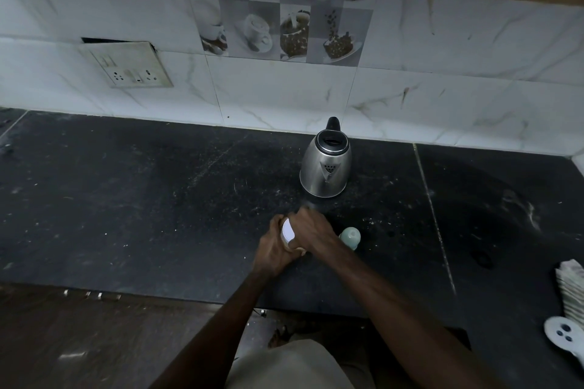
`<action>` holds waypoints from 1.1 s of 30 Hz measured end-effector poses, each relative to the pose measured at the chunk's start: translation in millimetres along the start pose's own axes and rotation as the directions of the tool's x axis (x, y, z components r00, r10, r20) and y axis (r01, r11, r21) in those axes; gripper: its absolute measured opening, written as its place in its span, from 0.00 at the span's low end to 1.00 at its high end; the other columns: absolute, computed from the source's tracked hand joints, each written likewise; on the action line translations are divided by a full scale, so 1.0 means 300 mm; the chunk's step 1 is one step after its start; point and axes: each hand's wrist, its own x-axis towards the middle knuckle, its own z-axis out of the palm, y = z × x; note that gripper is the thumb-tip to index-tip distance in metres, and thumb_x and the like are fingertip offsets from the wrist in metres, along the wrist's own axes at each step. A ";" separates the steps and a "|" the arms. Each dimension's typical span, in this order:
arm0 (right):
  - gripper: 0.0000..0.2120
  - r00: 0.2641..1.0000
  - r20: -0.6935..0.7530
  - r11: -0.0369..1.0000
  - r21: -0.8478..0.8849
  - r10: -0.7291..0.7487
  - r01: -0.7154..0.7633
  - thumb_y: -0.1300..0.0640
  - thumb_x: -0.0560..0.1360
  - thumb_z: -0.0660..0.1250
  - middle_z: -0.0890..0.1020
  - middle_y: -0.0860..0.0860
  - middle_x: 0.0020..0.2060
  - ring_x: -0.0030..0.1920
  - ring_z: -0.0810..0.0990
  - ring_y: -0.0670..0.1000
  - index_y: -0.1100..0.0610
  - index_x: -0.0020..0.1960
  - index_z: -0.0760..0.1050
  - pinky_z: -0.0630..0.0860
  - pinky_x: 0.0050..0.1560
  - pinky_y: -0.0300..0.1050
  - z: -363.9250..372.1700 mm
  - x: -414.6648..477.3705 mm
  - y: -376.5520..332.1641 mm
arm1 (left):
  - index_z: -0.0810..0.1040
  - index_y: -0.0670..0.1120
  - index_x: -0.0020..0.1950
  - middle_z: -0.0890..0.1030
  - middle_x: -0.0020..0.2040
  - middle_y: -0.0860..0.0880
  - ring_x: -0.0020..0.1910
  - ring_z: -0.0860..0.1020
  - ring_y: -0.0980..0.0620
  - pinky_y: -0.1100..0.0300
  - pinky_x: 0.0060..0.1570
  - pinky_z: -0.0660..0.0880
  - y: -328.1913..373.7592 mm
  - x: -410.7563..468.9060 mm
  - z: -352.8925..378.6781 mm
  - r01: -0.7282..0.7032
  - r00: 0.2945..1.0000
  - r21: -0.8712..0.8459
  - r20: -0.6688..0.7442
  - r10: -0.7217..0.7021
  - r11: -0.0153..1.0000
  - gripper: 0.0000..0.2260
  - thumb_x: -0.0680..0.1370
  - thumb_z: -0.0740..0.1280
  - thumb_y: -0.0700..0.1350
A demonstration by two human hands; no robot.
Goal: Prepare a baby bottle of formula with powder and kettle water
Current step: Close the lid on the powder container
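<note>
On the black counter (158, 199), my left hand (275, 251) grips a small container with a white lid (288, 230); most of its body is hidden by my fingers. My right hand (311, 229) lies over the container's top, fingers curled round the lid. Just right of my hands stands a pale green baby bottle (350, 236), partly hidden behind my right wrist. A steel kettle (327, 167) with a black lid and handle stands behind, near the wall, its spout facing me.
A wall socket plate (126, 65) is on the tiled backsplash at the left. At the counter's right edge lie a folded cloth (572, 290) and a white plug (564, 333). The counter's front edge runs just below my forearms.
</note>
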 end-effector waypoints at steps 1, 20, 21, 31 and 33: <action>0.25 1.000 0.001 1.000 -0.002 0.006 -0.006 0.47 0.79 0.70 0.79 0.58 0.65 0.65 0.79 0.56 0.58 0.72 0.74 0.77 0.58 0.48 0.003 0.000 0.000 | 0.64 0.47 0.76 0.81 0.64 0.51 0.60 0.80 0.53 0.64 0.56 0.74 0.003 -0.003 0.003 0.003 1.000 -0.009 -0.003 -0.003 1.000 0.47 0.64 0.85 0.53; 0.27 0.955 -0.201 0.894 0.433 0.218 -0.113 0.62 0.79 0.67 0.73 0.59 0.73 0.72 0.75 0.58 0.61 0.77 0.67 0.72 0.71 0.50 0.101 -0.123 0.107 | 0.67 0.46 0.77 0.76 0.70 0.46 0.68 0.74 0.46 0.57 0.65 0.71 0.024 0.018 0.019 0.027 0.997 0.054 -0.080 -0.023 0.998 0.49 0.61 0.85 0.56; 0.26 0.919 -0.292 0.860 0.503 0.264 -0.087 0.67 0.75 0.67 0.77 0.60 0.68 0.67 0.78 0.61 0.61 0.73 0.73 0.75 0.68 0.53 0.111 -0.150 0.137 | 0.67 0.46 0.78 0.75 0.71 0.45 0.70 0.73 0.45 0.59 0.66 0.69 0.040 0.022 0.016 0.033 0.997 0.059 -0.072 -0.028 0.998 0.48 0.62 0.84 0.53; 0.36 0.805 -0.020 0.477 0.814 0.593 -0.332 0.66 0.73 0.73 0.78 0.55 0.69 0.70 0.77 0.57 0.57 0.78 0.67 0.72 0.69 0.50 0.299 -0.308 0.312 | 0.63 0.51 0.79 0.70 0.76 0.49 0.74 0.66 0.42 0.45 0.65 0.75 0.142 0.138 -0.024 -0.017 1.000 0.203 0.003 0.017 0.979 0.45 0.66 0.80 0.56; 0.40 0.825 0.029 0.427 0.845 0.565 -0.321 0.66 0.71 0.75 0.77 0.56 0.71 0.71 0.76 0.58 0.57 0.80 0.65 0.71 0.70 0.49 0.336 -0.302 0.296 | 0.64 0.53 0.77 0.72 0.73 0.50 0.72 0.68 0.41 0.44 0.61 0.77 0.147 0.171 -0.023 -0.029 0.999 0.240 0.021 0.025 0.970 0.45 0.64 0.81 0.57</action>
